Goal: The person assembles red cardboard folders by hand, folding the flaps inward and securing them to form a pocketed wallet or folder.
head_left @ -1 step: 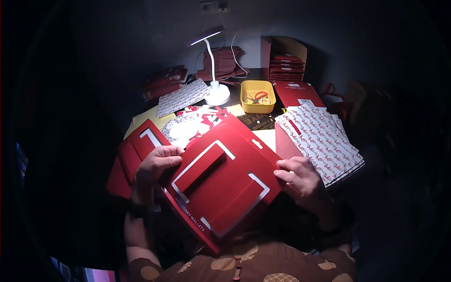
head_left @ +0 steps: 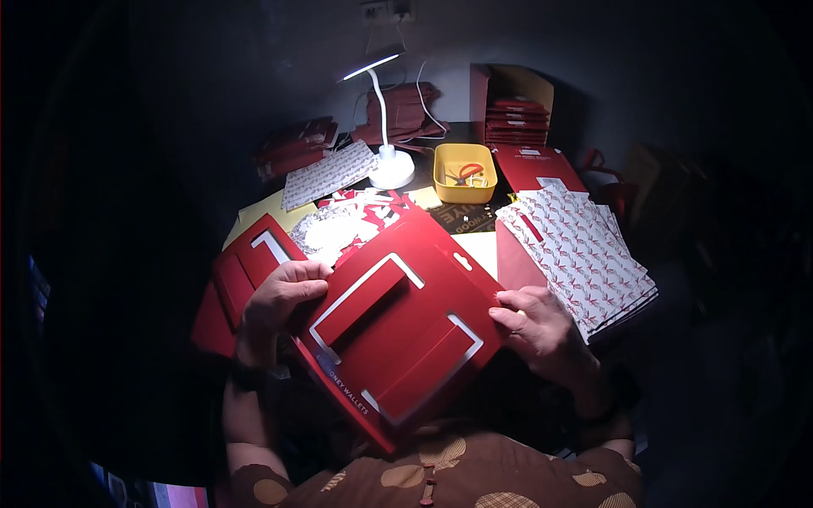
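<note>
I hold a large flat red card sheet (head_left: 398,330) tilted over my lap, with white-edged cut-out flaps on its face. My left hand (head_left: 284,296) grips its upper left edge, thumb on top. My right hand (head_left: 533,326) holds its right corner, fingers pressed on the edge. The sheet's lower corner points toward my patterned brown clothing.
More red sheets (head_left: 246,271) lie stacked at the left. At the right sits a stack of white sheets with a red pattern (head_left: 584,254). Behind are paper scraps (head_left: 347,224), a white desk lamp (head_left: 389,165), a yellow tray (head_left: 464,182) with scissors, and a cardboard box (head_left: 512,102).
</note>
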`<state>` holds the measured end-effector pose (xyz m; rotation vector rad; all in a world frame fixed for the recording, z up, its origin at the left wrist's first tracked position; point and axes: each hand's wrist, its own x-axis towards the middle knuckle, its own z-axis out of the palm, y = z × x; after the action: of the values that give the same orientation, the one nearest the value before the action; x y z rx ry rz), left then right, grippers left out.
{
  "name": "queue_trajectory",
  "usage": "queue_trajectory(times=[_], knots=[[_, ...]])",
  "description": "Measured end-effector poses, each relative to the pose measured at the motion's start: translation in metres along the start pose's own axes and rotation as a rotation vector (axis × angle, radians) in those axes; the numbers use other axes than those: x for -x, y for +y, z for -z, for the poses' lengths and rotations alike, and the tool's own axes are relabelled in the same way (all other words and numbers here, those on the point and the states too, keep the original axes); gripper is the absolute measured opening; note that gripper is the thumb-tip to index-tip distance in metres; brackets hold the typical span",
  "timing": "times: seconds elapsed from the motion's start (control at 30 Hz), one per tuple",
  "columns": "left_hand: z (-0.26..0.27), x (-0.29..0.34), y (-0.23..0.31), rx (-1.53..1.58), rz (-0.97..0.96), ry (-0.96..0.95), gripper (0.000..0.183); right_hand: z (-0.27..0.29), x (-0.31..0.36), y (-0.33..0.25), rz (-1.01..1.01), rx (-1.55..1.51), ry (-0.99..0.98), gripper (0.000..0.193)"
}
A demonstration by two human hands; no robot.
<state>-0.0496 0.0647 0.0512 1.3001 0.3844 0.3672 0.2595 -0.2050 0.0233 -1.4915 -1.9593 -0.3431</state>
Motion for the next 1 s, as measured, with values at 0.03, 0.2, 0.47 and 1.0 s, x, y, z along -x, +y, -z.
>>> queue_trajectory(times=[0.03,0.2,0.47,1.0], knots=[[0.001,0.012,0.001,-0.062,0.006,0.054,0.016,-0.002,-0.001,-0.008,-0.005,-0.016,-0.083,0.050],[-0.006,0.029,0.004,-0.336,0.075,0.008,0.015,-0.017,0.010,-0.023,-0.028,-0.268,-0.124,0.065],[-0.054,0.050,-0.021,-0.475,0.157,0.023,0.017,-0.051,0.015,-0.051,-0.461,-0.651,0.047,0.041],[-0.116,0.050,-0.083,-1.344,-0.610,0.151,0.039,-0.087,0.032,-0.057,-1.021,-1.490,-0.152,0.017]])
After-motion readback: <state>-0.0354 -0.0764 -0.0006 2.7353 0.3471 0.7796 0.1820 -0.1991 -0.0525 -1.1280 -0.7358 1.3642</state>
